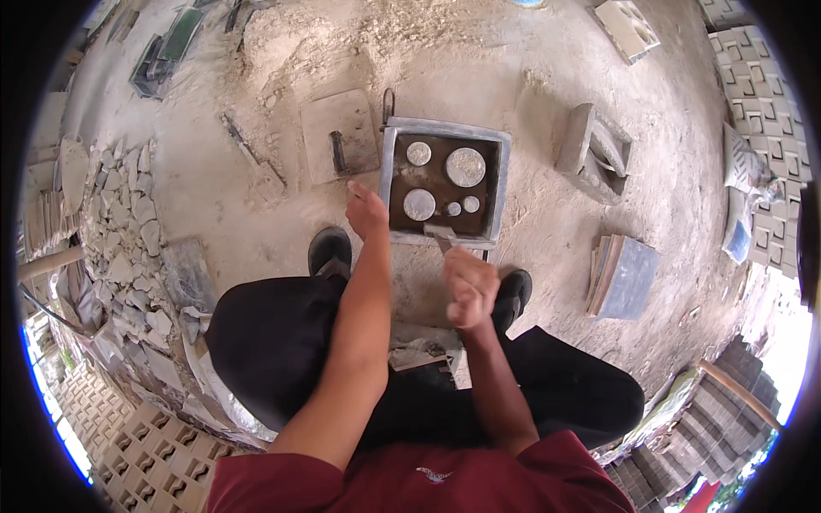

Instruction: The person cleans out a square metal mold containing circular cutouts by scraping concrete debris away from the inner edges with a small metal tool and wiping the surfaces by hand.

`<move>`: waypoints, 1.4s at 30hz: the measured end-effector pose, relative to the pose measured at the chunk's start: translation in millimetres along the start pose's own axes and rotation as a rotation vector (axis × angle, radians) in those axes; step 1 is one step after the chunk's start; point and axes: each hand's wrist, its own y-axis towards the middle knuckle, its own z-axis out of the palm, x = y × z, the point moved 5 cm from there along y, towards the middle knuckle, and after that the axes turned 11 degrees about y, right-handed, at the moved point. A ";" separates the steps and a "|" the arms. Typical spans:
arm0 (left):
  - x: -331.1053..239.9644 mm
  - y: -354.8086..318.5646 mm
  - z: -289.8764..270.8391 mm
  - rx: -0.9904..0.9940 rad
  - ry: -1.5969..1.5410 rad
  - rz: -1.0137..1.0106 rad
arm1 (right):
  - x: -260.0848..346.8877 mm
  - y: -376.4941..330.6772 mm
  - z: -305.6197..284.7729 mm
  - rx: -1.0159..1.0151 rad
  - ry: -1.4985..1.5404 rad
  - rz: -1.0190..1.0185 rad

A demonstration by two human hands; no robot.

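Note:
A square grey metal mould (505,184) lies on the ground in front of me. Inside it, dark damp material surrounds several round pale discs of different sizes, among them a large disc (465,167) at the far right and a medium disc (419,204) at the near left. In my right hand (470,287) is a small flat scraper (441,232), its blade at the mould's near inner edge. My left hand (367,211) is beside the mould's left wall, fingers curled; whether it grips anything is hidden.
Left of the mould lies a square plate (316,141) with a dark handle. Further left are a long tool (254,152) and a heap of broken pieces (128,231). On the right are a hollow block mould (594,154) and stacked boards (624,275). Loose sand (299,43) covers the far ground.

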 end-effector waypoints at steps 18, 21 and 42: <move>-17.9 -8.3 -1.4 -0.004 0.166 0.152 | -26.8 -1.8 5.1 0.241 -0.180 0.015; -18.4 -9.6 -4.7 -0.006 0.149 0.131 | -16.7 -1.5 8.6 0.239 -0.090 -0.016; -19.0 -7.4 -1.3 -0.002 0.122 0.158 | -0.7 19.3 4.8 0.155 -0.120 0.047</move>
